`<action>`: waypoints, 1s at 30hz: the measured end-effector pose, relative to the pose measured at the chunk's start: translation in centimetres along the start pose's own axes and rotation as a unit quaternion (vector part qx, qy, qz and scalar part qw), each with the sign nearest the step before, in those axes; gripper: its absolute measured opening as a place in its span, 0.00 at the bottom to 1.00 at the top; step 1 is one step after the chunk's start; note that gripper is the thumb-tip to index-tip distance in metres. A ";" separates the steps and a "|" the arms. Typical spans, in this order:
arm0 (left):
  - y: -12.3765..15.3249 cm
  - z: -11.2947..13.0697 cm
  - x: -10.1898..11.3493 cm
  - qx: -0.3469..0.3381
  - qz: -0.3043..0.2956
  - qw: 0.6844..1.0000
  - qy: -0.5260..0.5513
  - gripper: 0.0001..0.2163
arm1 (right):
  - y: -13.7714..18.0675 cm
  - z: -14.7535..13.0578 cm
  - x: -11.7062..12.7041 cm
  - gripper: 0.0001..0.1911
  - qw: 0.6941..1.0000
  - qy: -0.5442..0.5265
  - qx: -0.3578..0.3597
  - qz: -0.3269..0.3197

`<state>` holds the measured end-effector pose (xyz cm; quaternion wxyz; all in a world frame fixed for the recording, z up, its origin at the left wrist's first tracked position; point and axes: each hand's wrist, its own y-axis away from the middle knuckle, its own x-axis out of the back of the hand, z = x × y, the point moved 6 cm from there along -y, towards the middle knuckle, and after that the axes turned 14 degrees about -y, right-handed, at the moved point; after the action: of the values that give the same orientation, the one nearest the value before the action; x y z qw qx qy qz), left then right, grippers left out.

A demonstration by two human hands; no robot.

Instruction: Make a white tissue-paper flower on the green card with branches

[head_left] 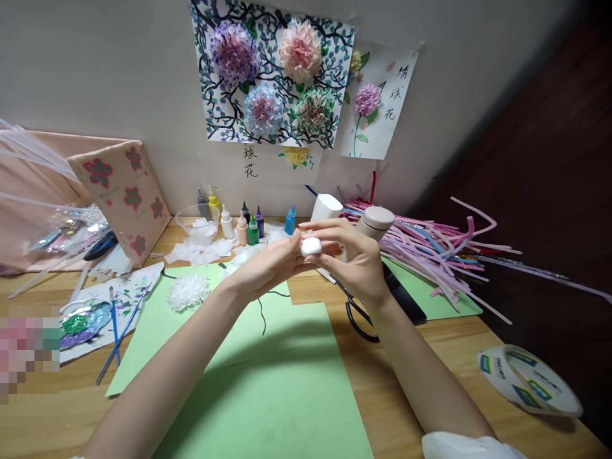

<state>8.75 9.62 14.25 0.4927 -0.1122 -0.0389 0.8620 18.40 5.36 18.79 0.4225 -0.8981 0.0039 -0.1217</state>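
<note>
Spreading across the wooden table [421, 347], green paper sheets [287, 382] are lying under both forearms, with a white tissue flower [188, 291] resting on the farther, left one. Above them the left hand [261, 268] and right hand [356, 258] are meeting in the air, fingertips closing narrowly on a small white tissue wad [310, 246] held between them. They seem to be pinching it into shape. Any further handling is calling for light, even pressure, since thin tissue crushes easily.
</note>
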 end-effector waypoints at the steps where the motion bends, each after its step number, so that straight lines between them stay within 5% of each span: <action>1: 0.0 -0.2 0.0 -0.002 -0.002 1.000 0.017 0.22 | 0.0 0.2 -0.2 0.08 1.000 -0.024 -0.009 -0.006; 4: -0.1 -0.5 0.4 -0.006 0.019 1.000 0.015 0.21 | -0.1 0.3 -0.5 0.09 0.999 -0.037 -0.021 -0.025; 9: -0.2 -0.2 1.3 -0.004 0.063 0.995 -0.077 0.23 | -0.3 -0.6 -0.4 0.19 0.994 0.093 0.023 -0.057; 13: -0.1 0.2 1.5 -0.014 0.083 0.988 -0.127 0.21 | -0.1 -1.2 -0.3 0.13 0.984 0.154 0.072 -0.045; 20: -0.2 0.0 0.8 -0.030 0.033 0.997 -0.064 0.18 | 0.0 -1.1 0.2 0.12 0.987 0.143 0.070 -0.007; 30: -0.1 0.1 1.2 -0.005 0.028 0.998 -0.055 0.13 | -0.2 -1.1 0.1 0.10 0.990 0.124 0.056 -0.039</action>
<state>8.23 10.72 14.21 0.4647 -0.0682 -0.0674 0.8803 18.18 4.62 19.65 0.4636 -0.8503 0.0145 -0.2487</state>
